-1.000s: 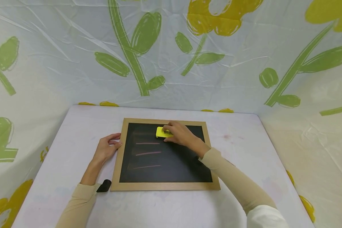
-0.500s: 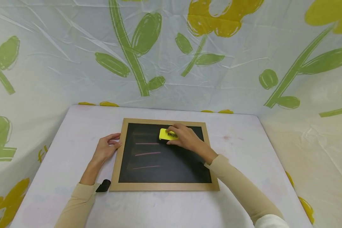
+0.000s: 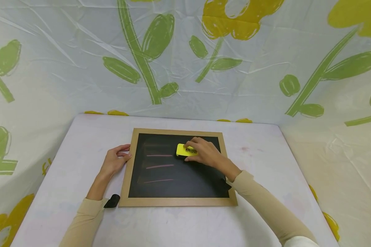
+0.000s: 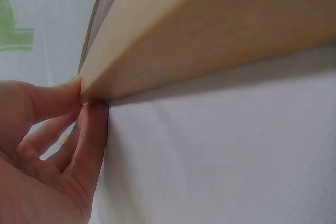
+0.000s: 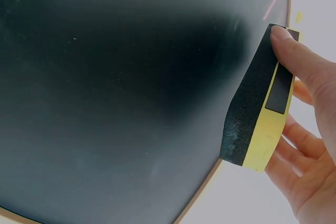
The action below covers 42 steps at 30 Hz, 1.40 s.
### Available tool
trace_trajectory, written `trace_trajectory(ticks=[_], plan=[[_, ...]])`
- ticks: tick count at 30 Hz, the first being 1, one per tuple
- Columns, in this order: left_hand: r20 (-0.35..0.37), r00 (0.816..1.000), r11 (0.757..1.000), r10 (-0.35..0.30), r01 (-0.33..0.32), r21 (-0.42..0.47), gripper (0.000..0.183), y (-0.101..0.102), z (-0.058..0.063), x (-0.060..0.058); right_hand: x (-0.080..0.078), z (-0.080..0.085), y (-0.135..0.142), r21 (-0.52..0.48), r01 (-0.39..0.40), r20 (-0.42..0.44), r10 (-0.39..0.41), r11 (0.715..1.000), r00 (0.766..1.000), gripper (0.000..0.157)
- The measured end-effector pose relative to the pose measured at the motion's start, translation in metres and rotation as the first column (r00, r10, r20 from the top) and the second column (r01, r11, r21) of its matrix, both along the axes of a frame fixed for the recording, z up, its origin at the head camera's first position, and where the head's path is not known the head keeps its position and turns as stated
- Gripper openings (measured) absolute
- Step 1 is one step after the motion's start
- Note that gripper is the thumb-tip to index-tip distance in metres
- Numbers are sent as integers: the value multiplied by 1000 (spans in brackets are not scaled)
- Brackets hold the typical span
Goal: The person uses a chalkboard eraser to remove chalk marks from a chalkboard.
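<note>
Head view: right hand (image 3: 208,152) pinches a yellow eraser (image 3: 183,150) between thumb and fingers, the gap only as wide as the eraser. From above, yellow top uppermost, a dark edge showing beneath; in the right wrist view the dark face (image 5: 250,98) is turned toward the board. Whether it touches the board, cannot tell.

Left hand (image 3: 115,162) lies at the outer left edge of the chalkboard (image 3: 179,187); thumb and index fingertips touch the wooden frame (image 3: 177,202) there, a little apart along it, fingers loosely bent. Left wrist view has the other fingertips gathered low by the same edge.

Three pink lines (image 3: 159,166) run across the board between the two sets of fingers, the upper one nearest the eraser. Faint smears above them, up and left of the right fingers.

The chalkboard lies flat on a white worktop (image 3: 179,224). Beyond both hands, a wrinkled white sheet (image 3: 179,68) with green leaves and yellow flowers rises at the back and both sides. Tan sleeves (image 3: 266,202) cover both forearms.

Edges: the frame's far rail is just beyond the right fingers; the near rail well apart from them. Black surface extends nearward from the eraser, partly in the arm's shade. Worktop reaches out left of the left fingers and right of the frame.
</note>
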<state>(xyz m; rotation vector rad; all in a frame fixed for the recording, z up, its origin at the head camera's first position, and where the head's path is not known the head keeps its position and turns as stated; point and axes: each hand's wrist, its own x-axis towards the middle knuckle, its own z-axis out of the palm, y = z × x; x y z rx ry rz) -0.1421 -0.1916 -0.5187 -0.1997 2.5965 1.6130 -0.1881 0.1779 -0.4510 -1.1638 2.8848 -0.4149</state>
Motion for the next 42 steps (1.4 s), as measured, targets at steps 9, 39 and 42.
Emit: trace_trajectory(ticks=[9, 39, 42], plan=[[13, 1000, 1000, 5, -5, -2, 46, -2, 0, -1, 3, -5, -2, 19, -3, 34, 3, 1000, 999, 47], [-1, 1000, 1000, -9, 9, 9, 46, 0, 5, -1, 5, -13, -23, 53, -63, -78, 67, 997, 995, 45], [5, 1000, 1000, -9, 9, 2, 46, 0, 5, 0, 5, -13, -26, 54, -66, -76, 70, 996, 995, 45]])
